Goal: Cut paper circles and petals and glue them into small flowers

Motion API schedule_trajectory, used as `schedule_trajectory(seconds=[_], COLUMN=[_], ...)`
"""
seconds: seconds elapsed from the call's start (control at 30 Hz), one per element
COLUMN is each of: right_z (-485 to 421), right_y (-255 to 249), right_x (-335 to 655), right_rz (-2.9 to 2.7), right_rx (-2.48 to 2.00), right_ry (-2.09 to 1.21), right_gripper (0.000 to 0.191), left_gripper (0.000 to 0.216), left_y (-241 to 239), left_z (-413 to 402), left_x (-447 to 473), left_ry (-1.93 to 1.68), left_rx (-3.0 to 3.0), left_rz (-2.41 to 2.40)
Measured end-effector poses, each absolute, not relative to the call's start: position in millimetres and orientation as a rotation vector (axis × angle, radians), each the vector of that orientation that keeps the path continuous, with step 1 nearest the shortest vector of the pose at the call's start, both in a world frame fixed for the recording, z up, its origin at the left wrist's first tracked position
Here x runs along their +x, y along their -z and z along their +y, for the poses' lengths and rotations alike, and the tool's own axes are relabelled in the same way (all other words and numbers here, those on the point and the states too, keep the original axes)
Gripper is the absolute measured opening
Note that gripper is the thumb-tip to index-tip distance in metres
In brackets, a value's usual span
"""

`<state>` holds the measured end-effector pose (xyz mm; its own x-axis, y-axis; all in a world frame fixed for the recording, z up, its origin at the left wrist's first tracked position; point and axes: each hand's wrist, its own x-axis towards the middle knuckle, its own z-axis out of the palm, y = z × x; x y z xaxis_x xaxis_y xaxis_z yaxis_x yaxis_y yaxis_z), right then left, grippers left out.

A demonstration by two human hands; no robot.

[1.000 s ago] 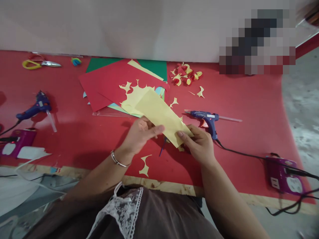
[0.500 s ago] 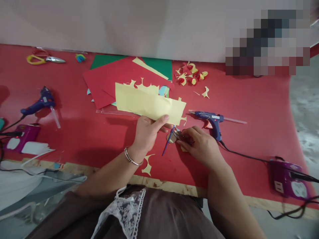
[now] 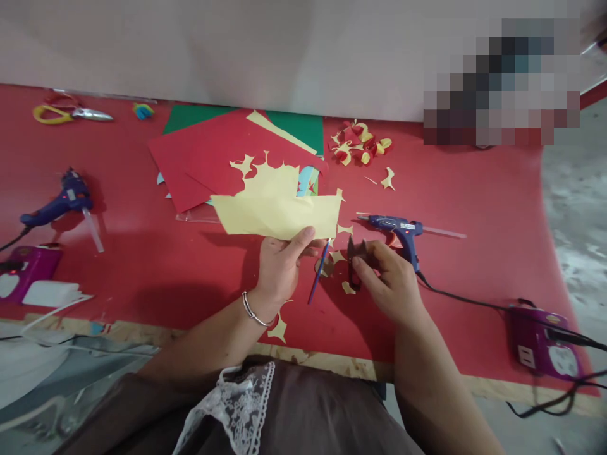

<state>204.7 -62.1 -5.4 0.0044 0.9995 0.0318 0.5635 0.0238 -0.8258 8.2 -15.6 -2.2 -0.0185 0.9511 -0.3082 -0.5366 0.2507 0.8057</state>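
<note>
My left hand (image 3: pixel 279 265) pinches the lower edge of a yellow paper sheet (image 3: pixel 279 215) between thumb and fingers, holding it above the table. My right hand (image 3: pixel 391 275) is closed on small dark snips (image 3: pixel 354 262), their two points facing away from me, just right of the sheet and apart from it. Below the sheet, a thin blue stick (image 3: pixel 318 275) lies across a round brownish disc (image 3: pixel 324 265). Yellow paper scraps (image 3: pixel 337 256) lie between my hands, and another yellow scrap (image 3: pixel 279 328) is near the front edge.
Red and green sheets (image 3: pixel 203 151) with cut yellow paper lie behind. Red and yellow paper pieces (image 3: pixel 360 144) are heaped at back right. Glue guns (image 3: pixel 401 230) lie at both sides, their cords near purple power strips (image 3: pixel 545 341). Yellow-handled scissors (image 3: pixel 71 114) are far left.
The snips have moved right, away from the paper and disc, and now point upward. The yellow sheet has tilted and shifted slightly left and down in my left hand.
</note>
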Motion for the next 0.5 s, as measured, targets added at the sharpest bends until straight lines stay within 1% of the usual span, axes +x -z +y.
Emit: schedule_trajectory(seconds=[0.13,0.2,0.33,0.5], right_z=[-66,-67,-66,-64], right_y=[7,9,12,13], right_x=[193,187,180,175], right_rz=[-1.346,-1.296,-1.318,-1.345], right_rx=[-1.481,-1.437,-1.465,-1.481], right_ry=[-1.130,-1.198,-1.168,-1.119], right_gripper=[0.022,0.025,0.029,0.026], left_gripper=[0.037,0.036,0.043,0.052], left_y=[0,0,-1,-6], left_z=[-17,-18,-23,-24], left_x=[9,10,12,17], left_ry=[-1.256,-1.211,-1.087,-0.977], left_rx=[0.420,0.400,0.393,0.395], left_rz=[0.936,0.921,0.898,0.794])
